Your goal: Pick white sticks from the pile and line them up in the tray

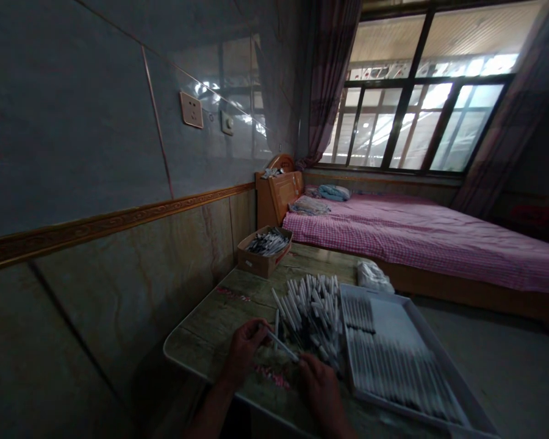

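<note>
Over the near part of the table, a slim white pen [282,345] stretches between my two hands. My left hand [247,342] pinches its far-left end, and my right hand [319,379] grips the other end, low and to the right. Just behind them lies a heap of white pens [313,305] with dark ends, some tilted upward. One loose pen [277,322] lies beside the heap, near my left fingers. To the right of my right hand is a shallow grey tray [396,317] holding rows of similar pens. Fine details of the held pen are blurred.
A cardboard box [256,263] of thin dark and white pieces stands at the table's back left corner. A white plastic bag [374,277] sits behind the tray. The tiled wall [174,262] runs along the left, and a bed [393,235] stands beyond the table [196,341].
</note>
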Demonstrator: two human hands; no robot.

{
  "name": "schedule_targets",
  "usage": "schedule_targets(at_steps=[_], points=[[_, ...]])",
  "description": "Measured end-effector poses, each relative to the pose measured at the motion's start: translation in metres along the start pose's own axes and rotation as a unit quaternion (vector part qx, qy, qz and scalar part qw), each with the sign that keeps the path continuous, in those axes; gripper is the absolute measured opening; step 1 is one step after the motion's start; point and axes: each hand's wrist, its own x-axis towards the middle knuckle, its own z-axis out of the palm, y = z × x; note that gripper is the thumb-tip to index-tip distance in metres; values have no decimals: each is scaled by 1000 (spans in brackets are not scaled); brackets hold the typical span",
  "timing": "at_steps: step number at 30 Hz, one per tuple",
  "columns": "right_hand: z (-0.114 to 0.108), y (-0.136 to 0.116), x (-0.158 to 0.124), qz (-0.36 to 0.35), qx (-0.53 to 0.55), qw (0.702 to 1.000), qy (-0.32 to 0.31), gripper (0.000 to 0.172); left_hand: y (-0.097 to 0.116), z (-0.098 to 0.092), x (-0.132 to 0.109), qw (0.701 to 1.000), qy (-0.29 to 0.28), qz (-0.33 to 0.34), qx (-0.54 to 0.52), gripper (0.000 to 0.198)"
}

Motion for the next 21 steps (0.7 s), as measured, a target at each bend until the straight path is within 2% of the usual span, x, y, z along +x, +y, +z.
schedule_targets(at_steps=[5,10,14,17,19,21], points=[[-1,-9,1,-11,-20,998,-51,40,16,3,5,1000,-23,-3,21,34],[-5,-28,-6,-32,-28,995,-91,28,5,4,-2,999,14,-31,-33,52],[-17,-34,-12,-20,-52,993,-106,25,-2,6,-11,995,16,-46,-91,69],[-43,-30,-8,3,-50,998,-44,27,-6,8,-11,995,39,-42,-78,67],[-71,-26,2,15,-48,998,25,27,-9,8,-8,997,58,-32,-41,63],[-104,-21,17,60,-41,997,39,30,-13,8,-5,997,66,-25,-16,57]])
